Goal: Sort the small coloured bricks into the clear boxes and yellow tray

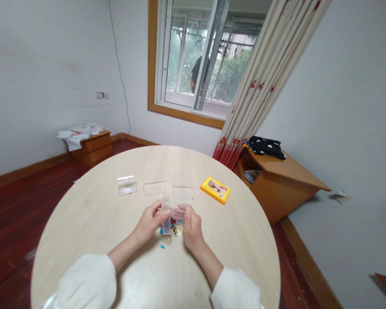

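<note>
My left hand and my right hand meet near the middle of the round wooden table. Both are closed on a small clear plastic box, held tilted on its side just above the tabletop. Small colored pieces, red, blue and yellow, lie scattered beneath and between the hands. One blue piece lies alone nearer to me. Both arms wear white sleeves.
Three clear plastic box parts lie in a row beyond the hands. A yellow box sits to their right. A low wooden cabinet stands at the left wall, a wooden desk with dark cloth at the right.
</note>
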Available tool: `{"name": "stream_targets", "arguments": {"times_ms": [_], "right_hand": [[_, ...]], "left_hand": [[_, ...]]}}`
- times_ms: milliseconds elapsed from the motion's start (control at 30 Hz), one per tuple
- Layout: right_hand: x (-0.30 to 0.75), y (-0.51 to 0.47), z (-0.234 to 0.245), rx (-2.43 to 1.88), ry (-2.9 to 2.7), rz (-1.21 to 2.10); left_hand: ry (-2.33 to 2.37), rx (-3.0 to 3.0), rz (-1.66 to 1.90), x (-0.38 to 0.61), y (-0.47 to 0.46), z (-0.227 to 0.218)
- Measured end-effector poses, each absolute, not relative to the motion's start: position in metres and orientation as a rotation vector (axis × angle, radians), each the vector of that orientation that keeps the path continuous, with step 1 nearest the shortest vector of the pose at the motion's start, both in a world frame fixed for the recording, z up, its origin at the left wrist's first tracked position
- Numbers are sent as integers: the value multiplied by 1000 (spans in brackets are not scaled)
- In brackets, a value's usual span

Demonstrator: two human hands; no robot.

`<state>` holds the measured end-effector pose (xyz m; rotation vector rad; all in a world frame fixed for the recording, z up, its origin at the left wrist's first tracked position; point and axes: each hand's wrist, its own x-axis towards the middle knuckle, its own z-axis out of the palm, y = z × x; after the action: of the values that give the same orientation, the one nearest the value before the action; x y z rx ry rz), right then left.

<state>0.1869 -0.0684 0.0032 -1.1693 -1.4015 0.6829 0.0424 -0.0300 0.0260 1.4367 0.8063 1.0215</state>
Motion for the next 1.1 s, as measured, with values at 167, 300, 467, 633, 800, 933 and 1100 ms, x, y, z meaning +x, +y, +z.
{"name": "stream_targets", "arguments": {"times_ms": [167,300,467,633,800,933,1100], "right_hand": [[193,-65,2,-1309,-1555,551],[204,-56,-9,-1414,-1504,438],[215,-48,-15,-1423,-1411,408],[216,-48,-16,-1354,-1399,410],[215,-49,-12,-1333,-1401,354],[211,-52,-6,-1318,-1398,409],[206,-52,-1,-1189,-1127,768]], "left_hand": [[949,1808,1023,26,-19,22],[853,2100,831,18,-20,27],[624,2240,484,16,-27,39],[550,2253,452,13,-25,40],[556,2064,628,13,-24,41],[580,1492,957,20,-25,35],[502,1060,931,31,-25,15]]}}
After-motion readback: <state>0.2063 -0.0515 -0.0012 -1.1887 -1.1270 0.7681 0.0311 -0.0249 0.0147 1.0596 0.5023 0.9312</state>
